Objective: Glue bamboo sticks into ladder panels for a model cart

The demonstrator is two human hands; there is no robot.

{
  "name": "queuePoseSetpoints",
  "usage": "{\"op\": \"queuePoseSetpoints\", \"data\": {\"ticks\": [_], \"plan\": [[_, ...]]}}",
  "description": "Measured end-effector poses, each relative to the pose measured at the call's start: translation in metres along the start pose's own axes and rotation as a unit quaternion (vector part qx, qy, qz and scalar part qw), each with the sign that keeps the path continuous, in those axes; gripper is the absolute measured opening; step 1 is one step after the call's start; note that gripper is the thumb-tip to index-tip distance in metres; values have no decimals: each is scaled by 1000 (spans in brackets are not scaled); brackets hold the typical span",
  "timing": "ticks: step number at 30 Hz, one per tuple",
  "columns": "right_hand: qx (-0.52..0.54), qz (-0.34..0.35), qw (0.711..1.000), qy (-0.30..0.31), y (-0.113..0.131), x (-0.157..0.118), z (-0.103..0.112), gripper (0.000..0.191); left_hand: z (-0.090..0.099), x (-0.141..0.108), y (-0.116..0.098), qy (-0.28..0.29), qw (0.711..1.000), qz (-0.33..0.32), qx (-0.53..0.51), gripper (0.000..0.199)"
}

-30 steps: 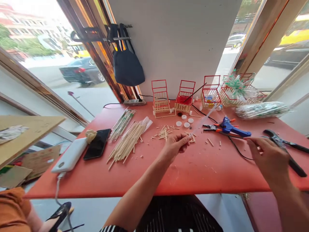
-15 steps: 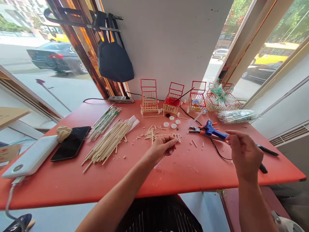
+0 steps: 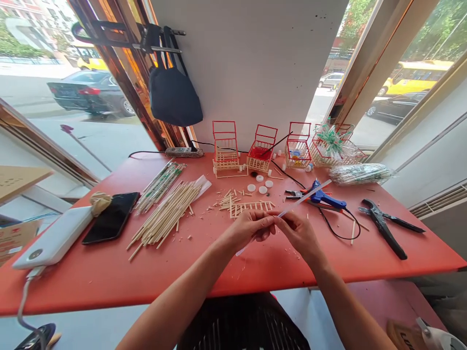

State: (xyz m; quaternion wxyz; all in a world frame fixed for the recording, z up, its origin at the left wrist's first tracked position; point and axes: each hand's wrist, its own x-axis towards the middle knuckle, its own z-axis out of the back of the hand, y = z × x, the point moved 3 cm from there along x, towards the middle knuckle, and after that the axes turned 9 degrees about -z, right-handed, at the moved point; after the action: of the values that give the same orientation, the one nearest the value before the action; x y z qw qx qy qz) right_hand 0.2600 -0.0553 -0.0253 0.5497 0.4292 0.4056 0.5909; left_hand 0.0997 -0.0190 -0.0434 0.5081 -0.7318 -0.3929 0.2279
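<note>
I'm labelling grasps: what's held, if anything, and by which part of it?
A long, thin, translucent plastic strip, pinched around its middle by the left hand and right hand.

1. At least four red-topped stick frames stood on the desk (the rightmost cluster was too tangled to count surely).
2. Four white discs lay there (all small and round).
3. There were two plastic-wrapped bundles (one at each side).
4. There was one each of phone, power bank, blue glue gun, ladder-like stick panel, power strip, dark bag (hanging) and translucent strip.
</note>
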Motion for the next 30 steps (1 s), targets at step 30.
{"op": "queuePoseSetpoints", "data": {"ticks": [30], "plan": [[-156, 102, 926, -329, -8, -37, 98, 36, 15, 3, -5, -125, 989, -30, 73, 52]]}}
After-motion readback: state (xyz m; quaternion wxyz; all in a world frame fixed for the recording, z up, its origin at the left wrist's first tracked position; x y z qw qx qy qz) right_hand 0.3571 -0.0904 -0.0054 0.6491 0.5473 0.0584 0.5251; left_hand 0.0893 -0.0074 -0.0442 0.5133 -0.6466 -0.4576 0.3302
